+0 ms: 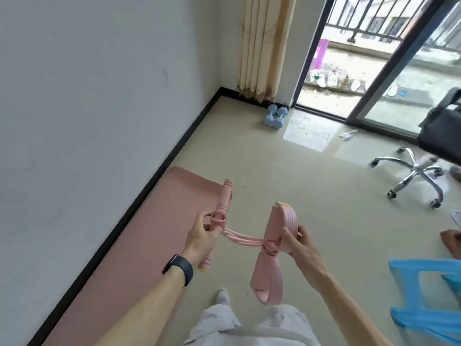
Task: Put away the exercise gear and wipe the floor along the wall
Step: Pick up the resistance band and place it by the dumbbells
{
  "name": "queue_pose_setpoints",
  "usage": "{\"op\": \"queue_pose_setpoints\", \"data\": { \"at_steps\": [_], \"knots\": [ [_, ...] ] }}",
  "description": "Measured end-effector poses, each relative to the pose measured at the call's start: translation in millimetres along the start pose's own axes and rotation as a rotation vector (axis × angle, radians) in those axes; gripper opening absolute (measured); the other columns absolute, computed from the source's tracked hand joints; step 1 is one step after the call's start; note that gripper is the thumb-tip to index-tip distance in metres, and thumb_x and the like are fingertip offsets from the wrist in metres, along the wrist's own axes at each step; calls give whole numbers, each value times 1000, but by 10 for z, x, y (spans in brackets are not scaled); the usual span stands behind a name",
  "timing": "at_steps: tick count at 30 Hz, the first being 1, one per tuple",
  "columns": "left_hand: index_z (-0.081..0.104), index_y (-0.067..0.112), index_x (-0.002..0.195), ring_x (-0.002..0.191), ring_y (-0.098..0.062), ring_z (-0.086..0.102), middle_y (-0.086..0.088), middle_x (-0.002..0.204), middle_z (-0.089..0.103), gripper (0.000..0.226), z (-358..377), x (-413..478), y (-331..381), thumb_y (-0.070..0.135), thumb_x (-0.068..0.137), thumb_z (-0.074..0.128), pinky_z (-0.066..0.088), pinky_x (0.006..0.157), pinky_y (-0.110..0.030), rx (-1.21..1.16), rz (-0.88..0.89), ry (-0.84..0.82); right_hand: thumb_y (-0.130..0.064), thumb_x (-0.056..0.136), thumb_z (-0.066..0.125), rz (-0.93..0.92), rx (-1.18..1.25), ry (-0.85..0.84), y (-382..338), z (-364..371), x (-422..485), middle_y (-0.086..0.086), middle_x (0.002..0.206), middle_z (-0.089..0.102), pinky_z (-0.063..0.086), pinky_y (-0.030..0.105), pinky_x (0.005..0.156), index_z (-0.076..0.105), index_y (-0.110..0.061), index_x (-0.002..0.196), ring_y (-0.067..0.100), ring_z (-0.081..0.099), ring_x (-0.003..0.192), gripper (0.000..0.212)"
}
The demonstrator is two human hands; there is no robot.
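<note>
We hold the pink pedal puller (pixel 239 237) up in the air in front of our legs, over the floor (pixel 274 176) at the near edge of the mat, so neither end touches the floor. Our left grip (pixel 202 236) is curled tight round the middle of the handle bar (pixel 225 196), just where the tubes join it. That keeps the bar balanced instead of tipping. Our right grip (pixel 298 242) pinches the foot straps (pixel 282 221) near their centre ring, thumb on top and fingers underneath. One strap stands up and the other hangs down.

The tubes between the two ends are short and unstretched. We judge that the ends are being brought together to fold the puller into one bundle for storing, so nothing dangles.

The pink mat (pixel 159 221) lies flat with its long edge against the black skirting of the wall (pixel 99 96). It covers the very strip we are to wipe, so it will probably have to come up first. Two blue dumbbells (pixel 274 116) sit touching each other in the corner under the curtain (pixel 262 46), out of the walkway. Near the balcony door lies what may be a crumpled cloth (pixel 348 134), though it is too small to be sure. An office chair (pixel 414 176) and a blue stool (pixel 424 295) stand well to the right.
</note>
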State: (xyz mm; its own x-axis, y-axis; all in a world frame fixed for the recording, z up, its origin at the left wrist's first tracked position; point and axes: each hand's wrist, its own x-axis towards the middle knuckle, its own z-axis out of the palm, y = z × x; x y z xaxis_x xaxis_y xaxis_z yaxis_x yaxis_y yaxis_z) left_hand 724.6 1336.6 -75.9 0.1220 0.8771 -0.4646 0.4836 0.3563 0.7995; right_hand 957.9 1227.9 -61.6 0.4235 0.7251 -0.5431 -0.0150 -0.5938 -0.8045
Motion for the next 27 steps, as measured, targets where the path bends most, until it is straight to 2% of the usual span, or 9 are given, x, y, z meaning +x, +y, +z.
{"op": "queue_pose_setpoints", "data": {
  "at_steps": [4,6,8,12,16,18,21,25,27],
  "knots": [
    [53,37,115,85,-11,65,1,97,68,36,367,848,772,26,85,69,49,68,-26,-12,12,-92,-26,93,70,-36,68,36,-556,-314,727,-1,97,75,56,47,92,67,-20,105,18,71,95,14],
    [52,38,114,86,-13,66,3,98,68,38,604,1296,1090,25,84,71,53,73,-31,1,32,-122,-22,92,71,-27,139,44,-738,-501,1154,0,98,77,56,43,93,68,-20,109,19,72,97,17],
    [52,37,113,84,-14,66,3,95,68,37,844,1773,1414,22,85,71,56,79,-36,10,54,-127,-18,91,72,-18,244,56,-902,-691,1671,5,99,77,57,42,91,64,-18,115,23,73,96,26],
    [51,33,116,81,-16,67,-1,93,68,36,1253,2620,2099,20,87,67,56,79,-37,22,27,-110,-16,84,80,34,360,148,-1300,-1078,2654,14,95,76,61,41,76,53,-15,121,27,75,85,45],
    [52,35,119,82,-20,70,-3,95,70,36,1498,3307,2614,27,86,65,57,81,-42,70,-25,-115,-29,80,84,13,186,133,-1670,-1370,3498,2,94,78,59,44,83,57,-31,122,19,75,85,49],
    [51,36,116,78,-21,70,-4,94,70,33,1576,3562,2857,23,89,65,58,75,-39,59,-46,-96,-31,79,84,-7,117,96,-1920,-1497,3887,-1,99,77,58,37,82,57,-39,122,14,75,86,51],
    [50,37,111,77,-24,69,-8,95,69,33,1670,3988,3143,19,89,66,57,65,-35,13,-73,-80,-29,80,83,-38,77,32,-2318,-1623,4454,-2,100,76,55,27,75,57,-38,126,11,74,86,53],
    [52,37,118,86,-23,68,-7,96,68,37,1769,4698,3415,22,87,67,58,79,-41,-34,-130,-64,-29,83,81,-45,45,-15,-2792,-1687,5275,-2,100,75,50,22,70,57,-38,126,10,73,86,50],
    [53,40,115,86,-23,68,-7,97,68,37,1828,5111,3540,21,87,68,58,79,-39,-55,-146,-70,-31,83,81,-41,21,-33,-2993,-1689,5735,-1,101,75,50,24,71,57,-36,127,13,72,89,51]
  ]
}}
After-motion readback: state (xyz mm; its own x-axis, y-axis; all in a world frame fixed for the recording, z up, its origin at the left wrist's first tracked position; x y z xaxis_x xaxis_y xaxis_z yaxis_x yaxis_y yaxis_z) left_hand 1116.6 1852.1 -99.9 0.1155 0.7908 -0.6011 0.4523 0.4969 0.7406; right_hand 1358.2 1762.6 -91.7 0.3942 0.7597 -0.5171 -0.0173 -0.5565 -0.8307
